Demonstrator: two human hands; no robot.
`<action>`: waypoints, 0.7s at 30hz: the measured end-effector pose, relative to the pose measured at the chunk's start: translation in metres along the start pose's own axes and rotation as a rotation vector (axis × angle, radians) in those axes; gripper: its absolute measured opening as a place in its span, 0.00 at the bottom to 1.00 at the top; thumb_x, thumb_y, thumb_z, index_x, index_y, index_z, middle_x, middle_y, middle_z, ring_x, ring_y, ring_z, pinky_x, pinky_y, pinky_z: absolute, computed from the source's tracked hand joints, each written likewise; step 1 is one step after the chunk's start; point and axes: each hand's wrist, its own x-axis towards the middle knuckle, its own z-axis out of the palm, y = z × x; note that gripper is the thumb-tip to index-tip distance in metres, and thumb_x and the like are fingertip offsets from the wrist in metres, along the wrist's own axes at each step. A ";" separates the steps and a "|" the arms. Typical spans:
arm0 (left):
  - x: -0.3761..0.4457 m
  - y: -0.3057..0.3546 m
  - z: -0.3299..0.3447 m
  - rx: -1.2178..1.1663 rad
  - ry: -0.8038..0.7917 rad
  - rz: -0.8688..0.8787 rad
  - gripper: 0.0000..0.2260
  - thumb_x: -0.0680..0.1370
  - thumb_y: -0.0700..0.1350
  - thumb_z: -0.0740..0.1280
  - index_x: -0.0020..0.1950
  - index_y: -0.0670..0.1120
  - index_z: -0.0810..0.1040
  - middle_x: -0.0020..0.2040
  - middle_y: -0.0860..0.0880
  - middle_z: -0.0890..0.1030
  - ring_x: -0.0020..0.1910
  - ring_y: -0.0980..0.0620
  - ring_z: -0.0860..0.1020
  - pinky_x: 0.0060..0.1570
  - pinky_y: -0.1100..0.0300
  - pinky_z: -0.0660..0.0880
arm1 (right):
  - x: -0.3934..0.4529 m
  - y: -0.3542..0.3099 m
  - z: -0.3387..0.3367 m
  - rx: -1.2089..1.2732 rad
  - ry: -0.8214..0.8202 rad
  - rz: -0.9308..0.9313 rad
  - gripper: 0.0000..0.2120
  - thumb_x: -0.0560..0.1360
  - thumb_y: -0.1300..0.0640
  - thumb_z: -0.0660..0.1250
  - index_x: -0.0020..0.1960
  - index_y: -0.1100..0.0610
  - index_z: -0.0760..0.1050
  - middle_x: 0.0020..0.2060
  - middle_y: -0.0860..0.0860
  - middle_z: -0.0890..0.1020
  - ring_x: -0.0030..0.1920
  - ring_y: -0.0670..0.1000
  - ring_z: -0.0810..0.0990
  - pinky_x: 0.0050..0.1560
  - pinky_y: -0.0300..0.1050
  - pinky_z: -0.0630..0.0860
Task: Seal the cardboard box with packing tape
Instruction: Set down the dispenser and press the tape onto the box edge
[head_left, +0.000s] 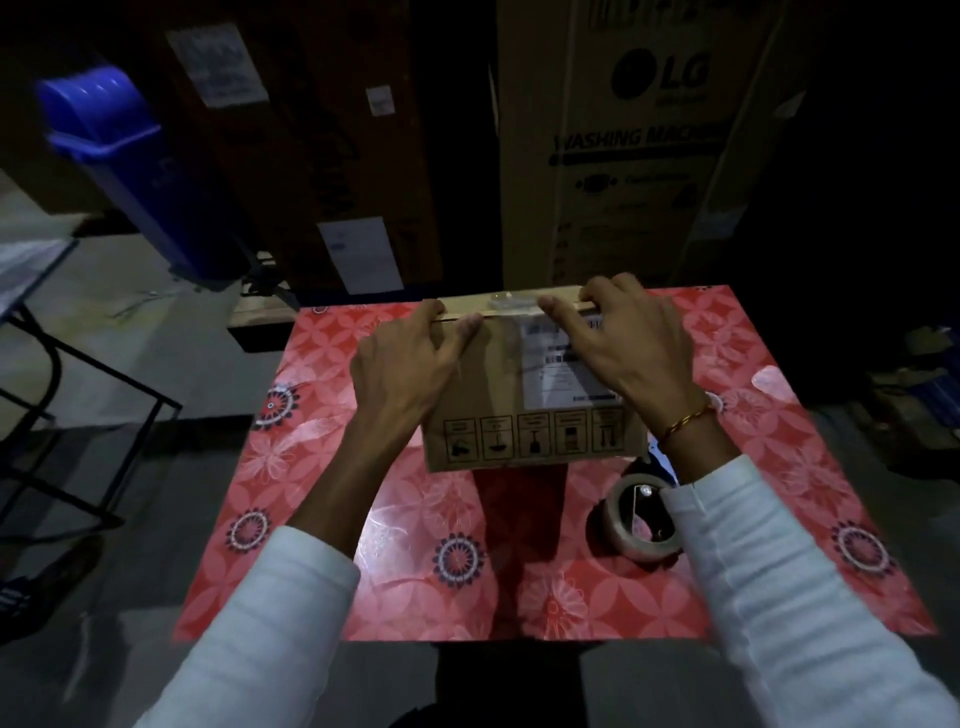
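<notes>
A small brown cardboard box (498, 395) stands on the red flowered table (415, 571), with a white shipping label and a row of handling symbols on the side facing me. My left hand (405, 364) grips the box's upper left edge, fingers curled over the top. My right hand (618, 343) grips the upper right edge, fingertips on the top rim beside a short strip of clear tape (511, 301). A roll of clear packing tape (641, 517) lies on the table at the near right, partly behind my right sleeve.
Tall cardboard appliance cartons (634, 145) stand just behind the table. A blue bin (130, 161) leans at the far left. A black metal frame (78, 374) stands on the floor to the left. Dark clutter sits at the right.
</notes>
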 end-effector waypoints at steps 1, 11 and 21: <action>0.002 0.001 -0.001 0.005 -0.006 0.002 0.28 0.79 0.69 0.54 0.67 0.52 0.76 0.49 0.47 0.85 0.48 0.45 0.81 0.38 0.56 0.67 | 0.004 -0.003 0.001 0.002 -0.012 0.015 0.36 0.75 0.24 0.49 0.61 0.51 0.76 0.62 0.52 0.76 0.61 0.62 0.74 0.46 0.50 0.68; 0.030 0.002 0.000 0.051 -0.094 -0.019 0.27 0.79 0.69 0.50 0.64 0.53 0.74 0.52 0.46 0.78 0.52 0.45 0.76 0.37 0.58 0.64 | 0.030 -0.004 0.022 -0.018 0.065 -0.014 0.36 0.71 0.22 0.52 0.59 0.50 0.76 0.58 0.48 0.77 0.63 0.58 0.68 0.43 0.47 0.71; 0.041 0.020 0.016 0.039 -0.003 0.153 0.25 0.82 0.63 0.48 0.62 0.51 0.77 0.65 0.48 0.76 0.71 0.45 0.64 0.63 0.47 0.64 | 0.048 0.005 0.004 0.066 -0.158 -0.048 0.26 0.77 0.30 0.58 0.64 0.46 0.76 0.62 0.49 0.74 0.68 0.58 0.63 0.54 0.53 0.72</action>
